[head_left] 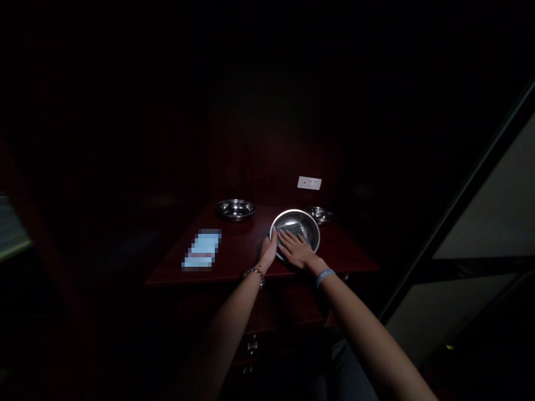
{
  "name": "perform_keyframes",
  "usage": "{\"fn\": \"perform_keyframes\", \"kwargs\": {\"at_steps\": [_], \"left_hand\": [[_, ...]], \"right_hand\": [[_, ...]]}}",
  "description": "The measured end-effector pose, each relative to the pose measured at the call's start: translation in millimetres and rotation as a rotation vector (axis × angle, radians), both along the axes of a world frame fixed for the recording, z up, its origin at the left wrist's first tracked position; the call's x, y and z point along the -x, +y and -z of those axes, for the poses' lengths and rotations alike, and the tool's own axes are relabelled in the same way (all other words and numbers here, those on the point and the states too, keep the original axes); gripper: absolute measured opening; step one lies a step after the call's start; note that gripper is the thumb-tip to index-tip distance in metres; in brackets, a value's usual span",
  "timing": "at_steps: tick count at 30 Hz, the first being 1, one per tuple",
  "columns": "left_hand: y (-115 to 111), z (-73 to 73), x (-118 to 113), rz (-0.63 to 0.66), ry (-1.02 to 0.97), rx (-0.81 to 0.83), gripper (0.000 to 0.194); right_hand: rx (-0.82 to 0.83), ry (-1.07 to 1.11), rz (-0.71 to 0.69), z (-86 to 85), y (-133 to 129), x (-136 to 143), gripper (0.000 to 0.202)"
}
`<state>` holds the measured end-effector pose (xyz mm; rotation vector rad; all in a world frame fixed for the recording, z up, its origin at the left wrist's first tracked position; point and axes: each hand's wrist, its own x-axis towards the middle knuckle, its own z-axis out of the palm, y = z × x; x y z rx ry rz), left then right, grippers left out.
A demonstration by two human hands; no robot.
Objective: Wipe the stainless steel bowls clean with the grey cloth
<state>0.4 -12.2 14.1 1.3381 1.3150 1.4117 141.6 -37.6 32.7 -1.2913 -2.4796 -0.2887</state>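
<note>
A round steel bowl (311, 229) is tilted toward me at the front of a dark red table. My left hand (268, 249) grips its left rim, with the thumb up along the edge. Inside the bowl, my right hand (296, 249) lies with its fingers spread over a greyish flat piece (291, 227), which may be a cloth; the hand partly covers it. A bead bracelet is on my left wrist and a blue band on my right.
On the table (238, 262) are a shallow steel dish (236, 209) at the back left, a smaller one (321, 214) behind the bowl, and a blurred pale rectangle (203, 249) at the left. A socket plate (309, 182) is on the back wall.
</note>
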Motion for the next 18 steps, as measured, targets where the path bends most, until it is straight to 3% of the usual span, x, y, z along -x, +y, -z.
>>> {"fn": "perform_keyframes", "kwargs": {"at_steps": [7,11,18], "left_hand": [[1.4,0.3,0.4,0.036,0.005,0.031,0.063],[-0.8,-0.1,-0.8,0.043,-0.014,0.003,0.061],[-3.4,-0.2,-3.2,0.018,0.022,-0.042,0.057]], "right_hand": [[-0.076,-0.055,0.006,-13.0,13.1,-21.5,0.059],[-0.1,-0.022,0.095,-21.3,13.9,-38.5,0.063],[0.184,-0.286,0.318,-19.8,2.7,-62.3,0.061]]}}
